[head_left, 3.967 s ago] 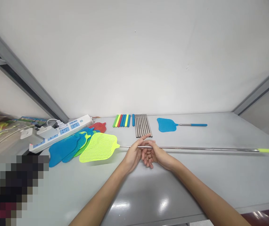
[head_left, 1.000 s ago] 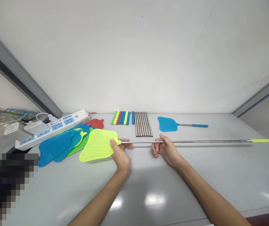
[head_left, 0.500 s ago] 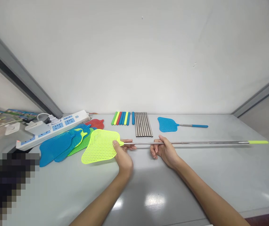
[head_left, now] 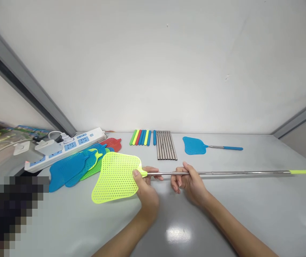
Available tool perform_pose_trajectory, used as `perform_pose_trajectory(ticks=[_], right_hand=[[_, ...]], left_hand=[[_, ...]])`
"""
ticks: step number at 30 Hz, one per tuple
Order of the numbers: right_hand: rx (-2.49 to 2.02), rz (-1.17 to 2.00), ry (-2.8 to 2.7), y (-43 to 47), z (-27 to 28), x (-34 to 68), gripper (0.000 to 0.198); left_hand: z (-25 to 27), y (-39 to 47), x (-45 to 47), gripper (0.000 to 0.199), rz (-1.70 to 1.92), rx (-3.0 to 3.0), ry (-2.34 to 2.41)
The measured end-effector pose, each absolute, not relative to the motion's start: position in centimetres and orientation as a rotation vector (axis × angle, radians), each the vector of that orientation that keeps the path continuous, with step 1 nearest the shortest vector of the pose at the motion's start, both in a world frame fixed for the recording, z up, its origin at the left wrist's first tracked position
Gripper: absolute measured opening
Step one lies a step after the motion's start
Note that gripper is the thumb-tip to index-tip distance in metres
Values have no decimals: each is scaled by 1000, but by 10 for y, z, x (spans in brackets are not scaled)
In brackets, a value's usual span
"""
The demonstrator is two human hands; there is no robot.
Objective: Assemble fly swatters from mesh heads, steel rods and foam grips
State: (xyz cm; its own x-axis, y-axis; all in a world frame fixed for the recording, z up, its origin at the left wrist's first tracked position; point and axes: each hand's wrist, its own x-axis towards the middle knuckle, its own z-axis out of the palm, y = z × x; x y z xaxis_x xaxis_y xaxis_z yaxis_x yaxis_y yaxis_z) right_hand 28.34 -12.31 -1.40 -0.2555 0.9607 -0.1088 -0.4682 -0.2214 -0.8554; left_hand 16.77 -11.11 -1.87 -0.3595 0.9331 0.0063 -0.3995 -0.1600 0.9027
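Note:
A yellow fly swatter [head_left: 119, 176] with an extended telescopic metal rod and a yellow grip lies across both my hands, raised above the table. My left hand [head_left: 149, 191] grips it where the perforated head meets the rod, thumb on the head's edge and fingers behind. Farther along, my right hand [head_left: 190, 182] is closed around the rod, thumb and fingers against the metal. The grip end reaches far out to the right. Beyond my hands lie several metal rods [head_left: 166, 145] side by side and a blue fly swatter [head_left: 195, 145] with its rod pushed in.
Several coloured grip sleeves [head_left: 141, 137] lie in a row near the wall. At the left are stacked loose swatter heads [head_left: 68, 169], a red head [head_left: 114, 143], and a white power strip [head_left: 74, 144] with plugs and cables. A pixelated dark patch covers the lower left corner.
The view has shifted slightly, and things appear a little lower and to the right. Both hands keep their hold on the yellow swatter, whose head now appears nearer and lower.

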Motion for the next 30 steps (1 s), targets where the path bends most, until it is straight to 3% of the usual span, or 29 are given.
perform_pose_trajectory(ticks=[30], right_hand=[[-776,1737,-842,-125,-19,278,51]], left_hand=[[-13,-125,177,49,1557,679,1039]])
